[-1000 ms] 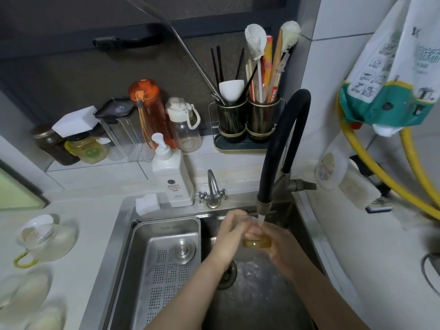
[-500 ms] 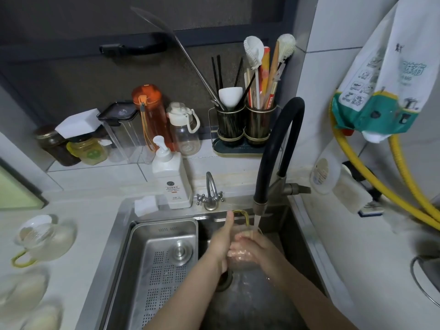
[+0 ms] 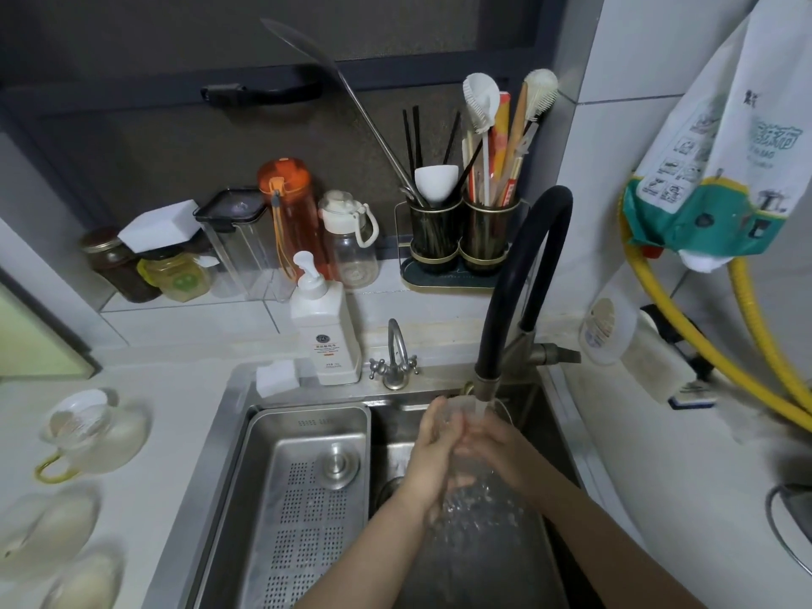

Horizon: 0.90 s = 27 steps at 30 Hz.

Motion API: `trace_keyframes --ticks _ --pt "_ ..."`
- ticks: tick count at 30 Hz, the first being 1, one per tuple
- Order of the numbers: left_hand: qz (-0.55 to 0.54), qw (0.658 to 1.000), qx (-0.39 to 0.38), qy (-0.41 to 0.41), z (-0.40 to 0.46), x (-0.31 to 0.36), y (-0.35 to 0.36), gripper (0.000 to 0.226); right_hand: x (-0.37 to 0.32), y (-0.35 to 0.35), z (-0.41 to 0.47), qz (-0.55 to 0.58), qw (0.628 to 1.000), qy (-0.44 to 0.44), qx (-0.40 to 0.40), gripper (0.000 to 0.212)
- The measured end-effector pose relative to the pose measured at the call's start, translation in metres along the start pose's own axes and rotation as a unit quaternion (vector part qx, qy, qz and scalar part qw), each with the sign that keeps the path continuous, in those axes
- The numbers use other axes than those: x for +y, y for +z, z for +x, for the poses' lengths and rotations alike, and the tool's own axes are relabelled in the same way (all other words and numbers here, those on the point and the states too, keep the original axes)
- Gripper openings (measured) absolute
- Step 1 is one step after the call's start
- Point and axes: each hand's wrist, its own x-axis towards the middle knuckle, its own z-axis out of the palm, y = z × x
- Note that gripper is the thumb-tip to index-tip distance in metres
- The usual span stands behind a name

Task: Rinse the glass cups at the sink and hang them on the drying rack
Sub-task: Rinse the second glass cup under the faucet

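Both hands meet under the running tap in the sink (image 3: 567, 415), at about 6 o'clock in the view. The left hand (image 3: 433, 450) stands on edge with its fingers wrapped against a clear glass cup (image 3: 465, 472), and the right hand (image 3: 492, 446) curls around the cup from the other side; the cup is so transparent and so covered with splashing water that its outline is hard to trace. The black curved faucet (image 3: 523, 265) arches over from 1 o'clock, and its stream lands right on the hands and cup.

At 9 o'clock, on the white surface (image 3: 184, 432) beside the sink, a glass cup with a yellow handle (image 3: 92, 437) sits apart from the basin. More clear glasses (image 3: 48, 525) lie toward 8 o'clock, blurred at the frame edge. A perforated steel tray (image 3: 303, 498) fills the left part of the sink. A white soap dispenser (image 3: 323, 327) stands at the sink's back rim, near 12 o'clock, just beside a small chrome tap (image 3: 394, 356).
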Motion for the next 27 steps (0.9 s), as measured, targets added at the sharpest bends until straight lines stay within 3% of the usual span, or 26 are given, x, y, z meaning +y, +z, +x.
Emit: trace_keyframes --ticks 2,3,5,7,11,14,17,20,25,27 --pt "0.036 0.999 -0.002 -0.024 0.002 0.000 -0.001 0.054 0.006 -0.003 -0.004 -0.145 0.989 -0.029 -0.009 0.018" --pt "0.072 0.997 -0.008 -0.029 0.001 0.001 0.000 0.055 0.008 -0.006 -0.004 -0.157 0.987 -0.038 0.000 0.018" --pt "0.159 0.987 -0.027 0.003 -0.005 0.001 0.000 0.064 0.010 -0.011 -0.001 -0.132 0.988 -0.047 0.060 0.022" --pt "0.244 0.966 -0.070 0.059 -0.008 -0.002 -0.005 0.071 0.007 -0.015 0.004 -0.060 0.992 -0.004 0.111 0.023" --pt "0.423 0.887 -0.079 0.165 -0.008 -0.003 -0.018 0.089 0.001 -0.010 0.012 0.044 0.997 0.038 0.058 0.027" --pt "0.386 0.893 -0.088 0.214 -0.003 0.012 -0.027 0.086 -0.005 -0.011 0.010 0.111 0.994 0.005 -0.010 0.019" --pt "0.347 0.914 -0.087 0.192 0.000 0.026 -0.039 0.084 -0.015 -0.017 -0.002 0.073 0.994 -0.020 -0.084 0.021" --pt "0.304 0.935 -0.066 0.172 0.001 0.028 -0.039 0.082 -0.017 -0.019 -0.001 0.039 0.998 -0.034 -0.034 0.020" --pt "0.192 0.972 -0.023 0.129 -0.006 0.016 -0.027 0.079 -0.004 -0.006 0.003 0.203 0.978 0.011 0.039 0.028" --pt "0.135 0.985 -0.007 0.104 -0.007 0.016 -0.022 0.077 -0.007 -0.003 -0.001 0.182 0.982 -0.009 0.041 0.037"
